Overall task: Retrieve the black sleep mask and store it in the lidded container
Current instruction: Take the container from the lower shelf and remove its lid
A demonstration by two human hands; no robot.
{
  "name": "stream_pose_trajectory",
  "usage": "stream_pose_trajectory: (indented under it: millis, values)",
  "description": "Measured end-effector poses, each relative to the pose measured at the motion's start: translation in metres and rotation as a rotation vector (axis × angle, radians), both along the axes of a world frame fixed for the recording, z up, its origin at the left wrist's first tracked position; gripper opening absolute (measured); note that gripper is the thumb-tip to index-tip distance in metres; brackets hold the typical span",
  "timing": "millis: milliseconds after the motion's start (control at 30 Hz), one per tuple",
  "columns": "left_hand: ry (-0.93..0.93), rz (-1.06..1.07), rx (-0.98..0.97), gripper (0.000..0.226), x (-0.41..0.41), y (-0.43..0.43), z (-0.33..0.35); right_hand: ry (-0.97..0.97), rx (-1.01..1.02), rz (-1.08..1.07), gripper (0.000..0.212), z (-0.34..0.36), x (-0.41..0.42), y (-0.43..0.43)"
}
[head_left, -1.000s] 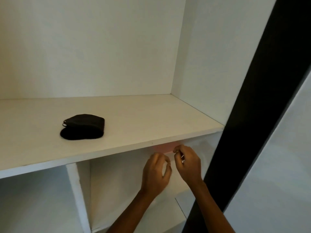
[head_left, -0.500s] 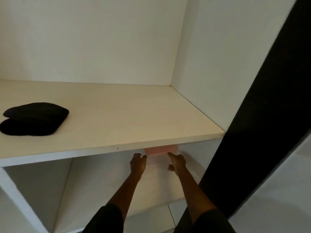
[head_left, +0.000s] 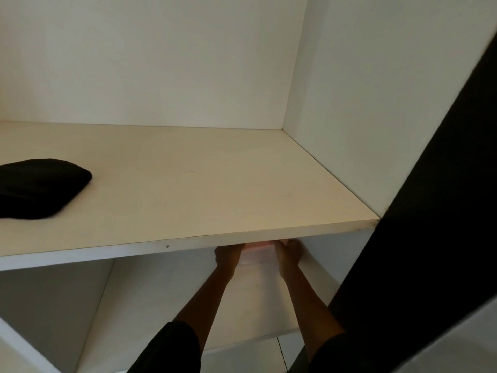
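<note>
The black sleep mask [head_left: 37, 188] lies folded on the upper white shelf [head_left: 204, 184] at the far left, partly cut off by the frame edge. Below that shelf, a clear container with a pink lid [head_left: 257, 253] sits in the lower compartment, mostly hidden by the shelf's front edge. My left hand [head_left: 227, 256] holds its left side and my right hand [head_left: 289, 254] holds its right side. Both hands are far from the mask.
A white side panel [head_left: 376, 103] closes the shelf on the right, with a black vertical frame [head_left: 430, 211] in front of it. A white divider [head_left: 24, 348] stands at the lower left. The lower shelf board [head_left: 166, 305] stretches under my forearms.
Both hands have reached deeper under the shelf and closed on the container's sides. The view has shifted right, so the mask now sits at the left edge.
</note>
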State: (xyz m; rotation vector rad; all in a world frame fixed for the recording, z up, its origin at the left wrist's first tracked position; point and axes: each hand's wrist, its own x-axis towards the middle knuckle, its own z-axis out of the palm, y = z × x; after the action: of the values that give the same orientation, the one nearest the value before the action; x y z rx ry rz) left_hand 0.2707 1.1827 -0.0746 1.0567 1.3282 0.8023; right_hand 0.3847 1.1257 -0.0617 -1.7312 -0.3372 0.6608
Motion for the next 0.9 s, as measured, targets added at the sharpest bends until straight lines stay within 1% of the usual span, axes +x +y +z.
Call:
stream_pose_trajectory:
  millis: [67, 133, 167, 267, 400, 533, 633, 733, 767, 800, 833, 867, 900]
  values:
    - [-0.012, -0.016, -0.011, 0.044, -0.006, -0.003, 0.009, 0.026, 0.063, -0.049, 0.056, 0.004, -0.006, -0.004]
    - [0.003, -0.021, 0.008, 0.042, -0.014, -0.006, 0.017, 0.074, 0.087, -0.067, 0.067, 0.014, -0.013, -0.011]
    - [0.011, -0.022, 0.025, 0.040, -0.016, -0.009, 0.022, 0.095, 0.098, -0.075, 0.069, 0.017, -0.016, -0.014]
    - [0.041, -0.042, 0.089, 0.036, -0.023, -0.024, 0.035, 0.096, 0.085, -0.055, 0.062, 0.028, -0.022, -0.026]
    - [0.026, -0.046, 0.096, 0.037, -0.033, -0.053, 0.045, 0.011, 0.079, -0.079, 0.052, 0.041, -0.033, -0.050]
    - [-0.016, -0.050, 0.073, 0.034, -0.047, -0.089, 0.050, -0.143, 0.004, -0.093, 0.050, 0.058, -0.047, -0.076]
    - [-0.081, -0.091, 0.036, 0.023, -0.064, -0.117, 0.056, -0.264, -0.073, -0.132, 0.046, 0.074, -0.062, -0.100]
    - [-0.093, -0.145, 0.031, 0.024, -0.085, -0.142, 0.064, -0.391, -0.128, -0.164, 0.042, 0.093, -0.081, -0.126]
    - [-0.054, -0.183, 0.066, 0.025, -0.095, -0.151, 0.070, -0.431, -0.138, -0.181, 0.041, 0.100, -0.089, -0.135]
    - [0.026, -0.240, 0.132, 0.028, -0.106, -0.160, 0.075, -0.468, -0.146, -0.201, 0.040, 0.108, -0.097, -0.144]
    - [0.165, -0.317, 0.244, 0.033, -0.118, -0.167, 0.081, -0.498, -0.151, -0.224, 0.039, 0.115, -0.104, -0.153]
    - [0.344, -0.386, 0.395, 0.038, -0.128, -0.172, 0.088, -0.520, -0.157, -0.247, 0.039, 0.123, -0.108, -0.161]
    - [0.540, -0.428, 0.588, 0.041, -0.140, -0.177, 0.096, -0.540, -0.165, -0.274, 0.039, 0.130, -0.113, -0.170]
